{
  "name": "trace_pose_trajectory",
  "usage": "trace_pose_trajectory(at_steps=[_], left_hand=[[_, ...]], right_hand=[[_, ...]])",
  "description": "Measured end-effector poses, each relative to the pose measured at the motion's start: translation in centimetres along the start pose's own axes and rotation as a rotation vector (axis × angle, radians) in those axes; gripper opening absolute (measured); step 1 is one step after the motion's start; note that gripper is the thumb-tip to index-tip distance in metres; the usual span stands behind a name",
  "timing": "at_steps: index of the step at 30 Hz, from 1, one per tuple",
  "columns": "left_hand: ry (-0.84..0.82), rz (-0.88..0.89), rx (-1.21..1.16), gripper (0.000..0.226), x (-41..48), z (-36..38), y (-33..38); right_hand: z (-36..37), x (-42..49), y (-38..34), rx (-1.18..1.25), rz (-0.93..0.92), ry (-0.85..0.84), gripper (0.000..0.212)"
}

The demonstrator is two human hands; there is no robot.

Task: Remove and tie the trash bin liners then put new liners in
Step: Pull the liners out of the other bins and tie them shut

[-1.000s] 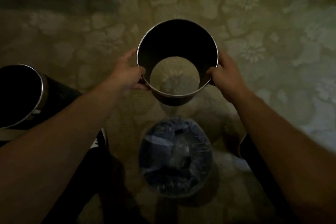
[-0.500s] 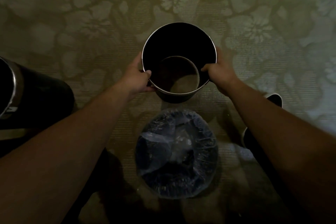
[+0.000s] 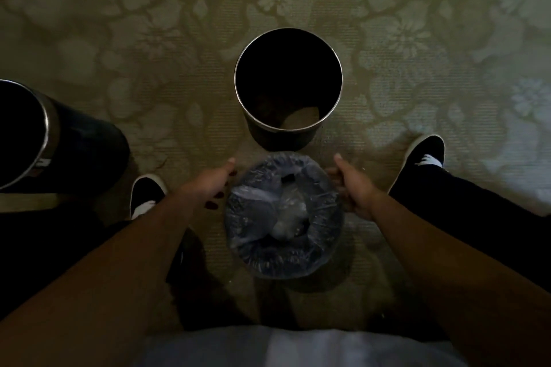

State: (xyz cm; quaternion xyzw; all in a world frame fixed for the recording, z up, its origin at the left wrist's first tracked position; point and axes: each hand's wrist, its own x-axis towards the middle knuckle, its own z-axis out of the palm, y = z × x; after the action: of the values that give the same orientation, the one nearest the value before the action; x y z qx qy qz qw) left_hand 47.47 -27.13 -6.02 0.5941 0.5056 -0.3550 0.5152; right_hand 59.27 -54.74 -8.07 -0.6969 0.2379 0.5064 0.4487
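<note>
A small bin (image 3: 238, 235) wrapped in a clear plastic liner (image 3: 268, 197) stands on the carpet right below me, with crumpled trash visible inside. My left hand (image 3: 213, 185) hovers at its left side, thumb out and fingers loosely bent, holding nothing. At the bin's right rim is my right hand (image 3: 354, 188), its fingertips close to the liner's edge; contact is not clear in the dim light. Just beyond stands a dark metal bin shell (image 3: 283, 140) with a shiny rim, unlined and free of both hands.
A second dark bin (image 3: 89, 152) with a metal rim stands at the far left. My shoes (image 3: 146, 191) (image 3: 426, 152) flank the lined bin. A floral patterned carpet (image 3: 402, 39) covers the floor all around. The light is very low.
Both hands have let go of the dark metal shell, which now stands on the carpet. They have pulled back to either side of the lined bin.
</note>
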Motion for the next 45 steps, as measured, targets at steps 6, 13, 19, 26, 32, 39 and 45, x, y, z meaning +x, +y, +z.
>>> trace_pose_trajectory(at_steps=[6, 13, 19, 26, 32, 39, 45], left_hand=[[-0.036, -0.028, -0.126, 0.063, -4.3, 1.3, -2.1], [-0.115, 0.098, 0.143, 0.067, -9.7, -1.4, -3.1], [-0.167, 0.292, 0.37, 0.006, -16.8, -1.7, -3.7], [0.366, 0.723, 0.466, 0.015, -22.9, -2.8, -4.9], [0.524, 0.67, 0.316, 0.02, -26.4, -6.1, -5.2], [-0.043, 0.639, -0.437, 0.031, -33.3, -9.0, -4.1], [-0.123, 0.933, -0.5, 0.048, -36.6, -11.0, -3.2]], right_hand=[[0.4, -4.7, 2.6, -0.074, -0.005, 0.011, 0.071], [-1.3, -10.7, 1.5, -0.272, -0.113, 0.05, 0.036], [-1.9, -16.6, 1.1, -0.473, -0.239, 0.018, 0.017], [-3.4, -23.1, 1.2, -0.713, -0.491, 0.201, 0.013], [-6.8, -26.8, 0.2, -0.672, -0.51, 0.423, 0.029], [-6.8, -32.8, -2.0, 0.262, -0.554, -0.001, 0.028], [-7.1, -36.5, -3.8, 0.643, -0.76, -0.227, 0.05]])
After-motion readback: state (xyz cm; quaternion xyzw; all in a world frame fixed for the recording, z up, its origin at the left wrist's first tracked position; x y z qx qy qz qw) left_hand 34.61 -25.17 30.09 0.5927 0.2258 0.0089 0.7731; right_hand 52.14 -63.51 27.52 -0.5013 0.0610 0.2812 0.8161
